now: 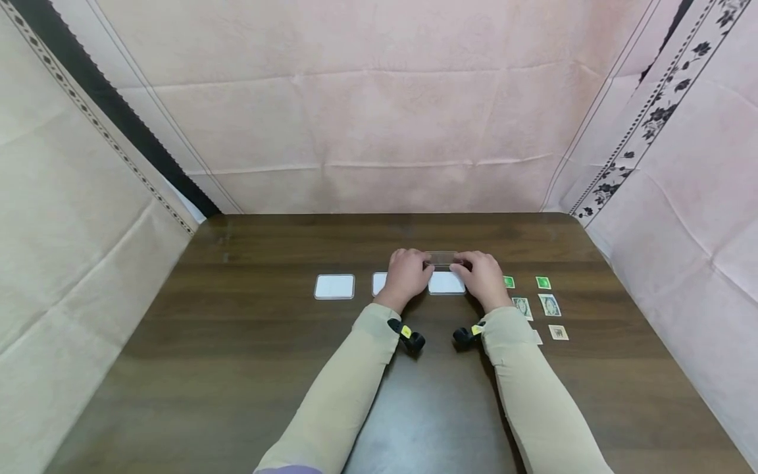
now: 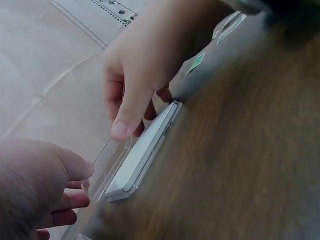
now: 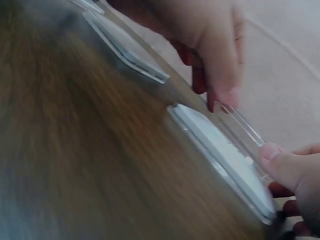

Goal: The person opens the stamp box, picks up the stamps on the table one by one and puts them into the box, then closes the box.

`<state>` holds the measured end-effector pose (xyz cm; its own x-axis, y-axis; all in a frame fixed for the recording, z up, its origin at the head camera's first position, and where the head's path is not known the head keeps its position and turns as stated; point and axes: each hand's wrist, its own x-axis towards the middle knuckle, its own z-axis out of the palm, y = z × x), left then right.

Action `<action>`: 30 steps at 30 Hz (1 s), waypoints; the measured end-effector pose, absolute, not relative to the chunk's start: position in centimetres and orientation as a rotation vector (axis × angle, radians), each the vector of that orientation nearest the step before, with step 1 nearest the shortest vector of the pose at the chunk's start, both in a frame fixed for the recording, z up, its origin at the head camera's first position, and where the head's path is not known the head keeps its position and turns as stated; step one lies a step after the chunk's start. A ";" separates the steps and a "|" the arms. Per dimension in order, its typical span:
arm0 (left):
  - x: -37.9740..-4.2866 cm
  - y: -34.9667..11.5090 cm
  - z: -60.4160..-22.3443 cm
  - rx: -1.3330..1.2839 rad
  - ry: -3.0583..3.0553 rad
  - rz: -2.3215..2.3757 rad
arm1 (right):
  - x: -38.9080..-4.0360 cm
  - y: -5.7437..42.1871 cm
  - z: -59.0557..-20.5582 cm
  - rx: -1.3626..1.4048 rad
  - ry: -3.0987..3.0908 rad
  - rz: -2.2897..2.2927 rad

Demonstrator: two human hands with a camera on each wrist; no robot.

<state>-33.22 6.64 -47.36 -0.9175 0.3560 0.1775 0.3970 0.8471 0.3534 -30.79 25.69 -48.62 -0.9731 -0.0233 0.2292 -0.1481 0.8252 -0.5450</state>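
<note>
Between the two hands is a clear plastic lid (image 1: 441, 258), held at its opposite ends. My left hand (image 1: 408, 275) pinches the left end between thumb and fingers. At the right end, my right hand (image 1: 482, 279) pinches it the same way. In the left wrist view the lid (image 2: 104, 167) is tilted up behind a white rectangular slab in a clear case (image 2: 142, 157). The right wrist view shows the lid (image 3: 246, 129) close along the far edge of that case (image 3: 220, 155), which lies flat on the table.
Another white case (image 1: 334, 287) lies to the left, and one (image 1: 378, 283) is partly hidden behind the left hand. Right of the right hand lie small cards: green (image 1: 543, 282), portrait-like (image 1: 549, 305) and pale (image 1: 558, 332). Cloth (image 1: 367, 118) hangs behind the brown wooden table (image 1: 249, 355).
</note>
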 end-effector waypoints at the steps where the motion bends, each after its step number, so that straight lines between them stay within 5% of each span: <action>1: -33.3 6.7 -47.3 -0.597 -2.920 -0.582 | -31.0 25.5 -48.8 0.107 -2.782 0.850; 30: -34.2 8.2 -47.6 -0.589 -3.140 -0.402 | -33.7 24.2 -50.0 -0.085 -2.766 0.707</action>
<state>-34.21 8.21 -47.63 -0.9302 0.3659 -0.0306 0.3464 0.9022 0.2571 -33.72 24.21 -49.96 -0.9580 0.1258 0.2578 -0.0134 0.8782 -0.4781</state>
